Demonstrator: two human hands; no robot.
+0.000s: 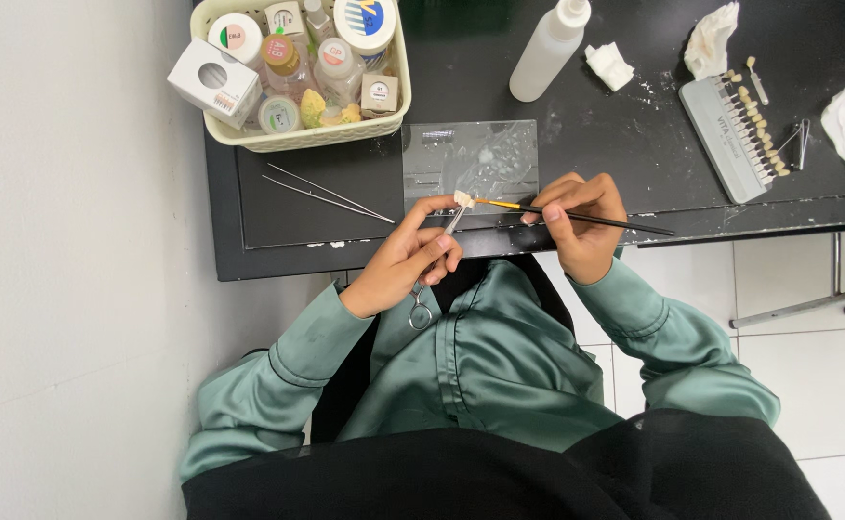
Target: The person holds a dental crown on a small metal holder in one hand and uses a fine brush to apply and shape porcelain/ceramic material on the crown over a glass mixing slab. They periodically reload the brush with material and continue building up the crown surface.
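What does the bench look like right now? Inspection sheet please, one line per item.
Surface: black table, white specks near the top right.
Job's things: left hand holds a metal clamp tool gripping a small tooth-like piece; right hand holds a thin brush, its tip at the piece; clear glass slab beneath.
Clutter: basket of small jars, white squeeze bottle, tooth shade guide, crumpled tissues, tweezers.
Hands: both closed on tools.
Cables: nothing seen.
Surroundings: white wall on the left, white tiled floor, metal frame legs on the right.
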